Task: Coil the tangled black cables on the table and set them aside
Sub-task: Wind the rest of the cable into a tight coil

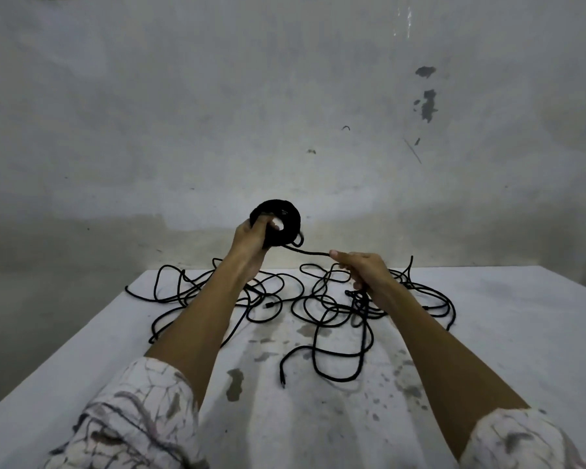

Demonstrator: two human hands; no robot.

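Note:
My left hand [251, 236] grips a thick round coil of black cable [285, 220], held up above the far edge of the table. From the coil's lower side a free strand [307, 251] runs right into my right hand [364, 270], whose fingers are curled round it. Below that hand the same strand drops toward the tangle. Loose black cables [271, 301] lie in overlapping loops across the back half of the table. One cable end with a plug [282, 379] lies nearer me in the middle.
The table [508, 340] wears a white cloth with grey stains in its middle. Its far edge sits just behind the tangle, its left edge slants toward me. A stained grey wall [285, 113] rises behind. My patterned sleeves fill the lower corners.

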